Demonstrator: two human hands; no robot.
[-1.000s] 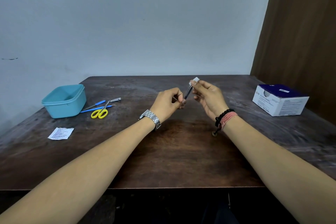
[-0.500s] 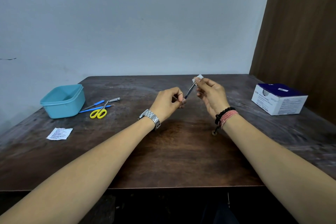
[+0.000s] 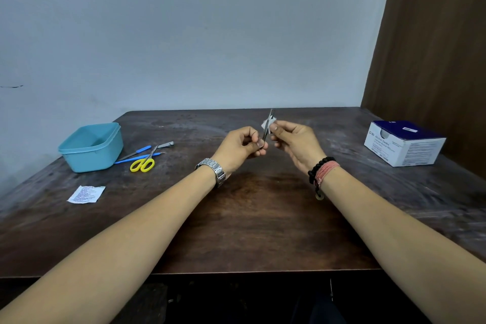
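Note:
Above the middle of the dark wooden table (image 3: 244, 223), my left hand (image 3: 240, 146) pinches the lower end of thin metal tweezers (image 3: 267, 126), which point up and slightly right. My right hand (image 3: 294, 143) pinches a small white swab (image 3: 266, 123) between thumb and fingers and holds it against the tweezers' upper part. The tweezers' tip sticks out above the swab. Both hands are raised off the table and nearly touch each other.
A light blue plastic tub (image 3: 90, 147) stands at the left. Beside it lie yellow-handled scissors (image 3: 143, 163), blue-handled tools (image 3: 136, 156) and a nail clipper (image 3: 166, 144). A torn white wrapper (image 3: 86, 194) lies nearer. A white and blue swab box (image 3: 403, 142) sits at the right.
The tweezers have turned more upright. My right hand with the swab has slid down along them, so the tip now shows above the swab. My left hand stayed about where it was.

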